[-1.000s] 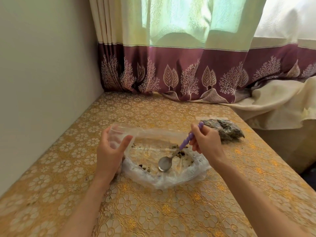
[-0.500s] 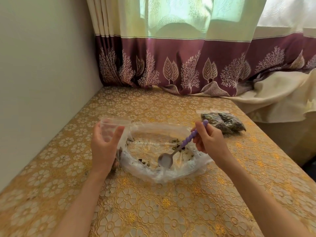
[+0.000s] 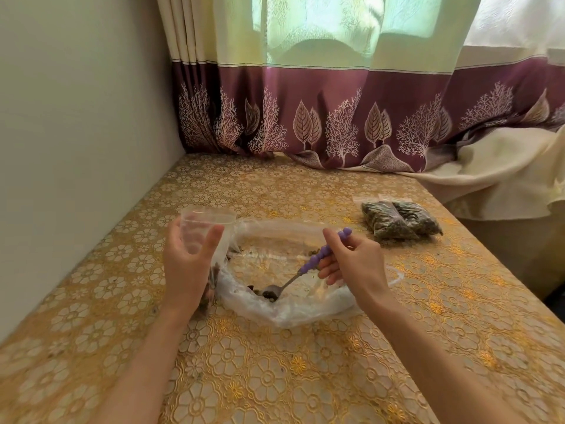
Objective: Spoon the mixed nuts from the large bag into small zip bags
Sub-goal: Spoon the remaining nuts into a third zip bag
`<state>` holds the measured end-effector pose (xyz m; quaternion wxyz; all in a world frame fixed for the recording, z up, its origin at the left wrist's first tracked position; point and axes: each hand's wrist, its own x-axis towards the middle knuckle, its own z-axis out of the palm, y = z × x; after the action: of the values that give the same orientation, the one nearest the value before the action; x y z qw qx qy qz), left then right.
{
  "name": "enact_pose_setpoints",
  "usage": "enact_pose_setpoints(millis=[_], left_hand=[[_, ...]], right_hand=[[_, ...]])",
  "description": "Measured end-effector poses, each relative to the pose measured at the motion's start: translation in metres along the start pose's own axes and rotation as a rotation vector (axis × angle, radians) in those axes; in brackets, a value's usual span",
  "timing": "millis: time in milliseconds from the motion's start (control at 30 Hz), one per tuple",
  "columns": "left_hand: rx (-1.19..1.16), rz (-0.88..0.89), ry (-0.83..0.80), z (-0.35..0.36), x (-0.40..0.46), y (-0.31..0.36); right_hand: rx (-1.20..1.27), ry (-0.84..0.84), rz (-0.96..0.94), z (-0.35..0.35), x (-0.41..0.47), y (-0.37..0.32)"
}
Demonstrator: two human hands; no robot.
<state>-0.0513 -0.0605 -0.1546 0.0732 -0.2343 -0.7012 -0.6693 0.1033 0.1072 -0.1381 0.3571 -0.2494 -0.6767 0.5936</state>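
Gold floral cloth covered the table, which ran back to a plum-bordered curtain and met a plain wall on the left. At the middle of it lay the large bag, clear plastic, its mouth spread wide and only a few mixed nuts scattered inside.

Just left of the large bag, the left hand held a small zip bag upright, thumb in front and fingers curled behind the clear plastic, its mouth open at the top. A few nuts showed at the bottom of it, below the palm.

Over the right half of the large bag, the right hand pinched the purple beaded handle of a spoon, fingers curled round it. The spoon slanted down and to the left, so that its metal bowl sat among the nuts near the bag's front edge.

Behind and to the right of the large bag, apart from it, two filled zip bags lay side by side, touching, packed dark with nuts. Beyond these a cream cloth draped over the table's far right corner.
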Motion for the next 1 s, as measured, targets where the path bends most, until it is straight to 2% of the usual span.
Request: enact_pose_setpoints(millis=[367,633,800,1000], left_hand=[[0.006,0.032,-0.015,0.003,-0.001,-0.002],[-0.012,0.027,-0.010,0.003,0.000,-0.002],[-0.021,0.010,-0.011,0.002,0.001,-0.003],[0.002,0.040,-0.044,0.002,-0.001,0.000]], right_hand=[[0.087,-0.013,0.063,0.039,-0.003,0.000],[0.210,-0.076,0.337,0.031,0.001,0.009],[0.214,-0.013,0.344,0.020,0.006,0.006],[0.257,0.053,0.262,0.005,0.014,-0.013]])
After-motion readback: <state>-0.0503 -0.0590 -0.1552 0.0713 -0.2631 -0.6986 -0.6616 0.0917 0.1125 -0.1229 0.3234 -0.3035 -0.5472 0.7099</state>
